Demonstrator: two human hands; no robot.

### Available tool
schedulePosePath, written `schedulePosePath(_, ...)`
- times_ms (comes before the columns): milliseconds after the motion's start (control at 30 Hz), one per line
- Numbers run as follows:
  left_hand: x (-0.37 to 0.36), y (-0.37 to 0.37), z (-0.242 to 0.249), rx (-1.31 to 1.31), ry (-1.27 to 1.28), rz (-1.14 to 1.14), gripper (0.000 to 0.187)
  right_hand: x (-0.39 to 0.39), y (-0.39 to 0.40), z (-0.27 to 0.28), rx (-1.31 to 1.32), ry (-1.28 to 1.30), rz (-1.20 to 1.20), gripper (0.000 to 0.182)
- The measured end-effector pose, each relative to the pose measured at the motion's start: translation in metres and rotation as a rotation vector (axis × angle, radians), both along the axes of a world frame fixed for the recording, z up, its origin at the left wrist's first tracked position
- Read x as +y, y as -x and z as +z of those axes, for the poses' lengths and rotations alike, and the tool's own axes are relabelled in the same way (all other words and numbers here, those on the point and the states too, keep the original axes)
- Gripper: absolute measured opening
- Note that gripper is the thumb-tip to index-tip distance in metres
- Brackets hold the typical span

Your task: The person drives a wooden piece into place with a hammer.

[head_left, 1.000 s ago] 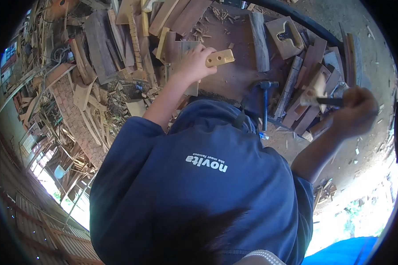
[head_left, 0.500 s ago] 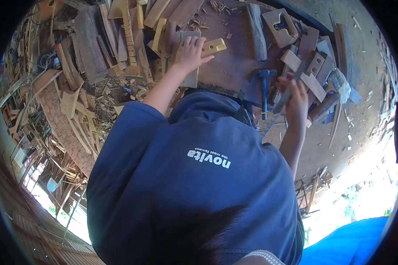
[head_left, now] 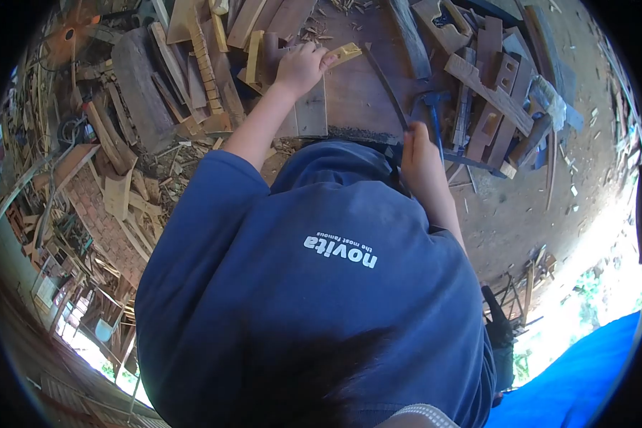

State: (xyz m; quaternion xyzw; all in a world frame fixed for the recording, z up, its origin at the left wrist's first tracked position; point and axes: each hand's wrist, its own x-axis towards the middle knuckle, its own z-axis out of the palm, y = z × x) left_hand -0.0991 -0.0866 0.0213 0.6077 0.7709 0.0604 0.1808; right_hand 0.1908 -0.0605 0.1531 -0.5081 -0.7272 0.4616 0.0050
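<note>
Your right hand (head_left: 421, 153) has swung in from over the scrap pile, bringing the long, narrow, dark metal blade (head_left: 386, 87) across the bench, while your left hand (head_left: 299, 69) still has the short, pale yellow wooden block (head_left: 347, 53). The block lies above the brown, flat bench (head_left: 357, 96), its squared end sticking out past your thumb, near the blade's tip; whether they touch, you cannot tell from here. Your left hand is back-up, fingers curled closed over the block. Your right fist is closed around the blade's near end, and the blade slants away from you toward the block. Just beside that fist lies a hammer (head_left: 435, 118) with a dark head and blue handle. Beyond it are a pale, wavy-edged wooden offcut (head_left: 488, 93) and rough, grainy brown pieces.
</note>
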Motion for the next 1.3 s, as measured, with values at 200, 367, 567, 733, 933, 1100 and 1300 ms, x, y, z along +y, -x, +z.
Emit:
schedulePosePath(200,-0.005,-0.005,-0.015,0.027,-0.223,-0.019,0.037,0.020,0.055,-0.024,-0.286,-0.009,0.163,0.015)
schedulePosePath(367,-0.005,-0.012,-0.015,0.148,-0.145,0.005,0.034,0.013,0.071,-0.036,-0.309,0.009,0.170,0.016)
schedulePosePath(567,-0.005,-0.010,-0.020,0.189,-0.283,0.012,0.034,-0.009,0.057,-0.057,-0.291,-0.015,0.199,0.021)
schedulePosePath(733,-0.002,-0.010,-0.023,0.166,-0.212,0.012,0.032,-0.007,0.058,-0.053,-0.299,0.042,0.192,0.024)
schedulePosePath(933,-0.002,-0.010,-0.023,0.243,-0.145,-0.009,0.032,0.010,0.094,-0.094,-0.168,-0.043,0.183,0.025)
schedulePosePath(1100,0.001,-0.008,-0.010,0.277,-0.266,-0.035,0.024,-0.013,0.056,-0.081,-0.209,0.048,0.192,0.023)
schedulePosePath(1300,0.004,-0.015,-0.004,0.162,-0.110,0.016,0.029,0.021,0.094,-0.076,-0.197,0.076,0.186,0.024)
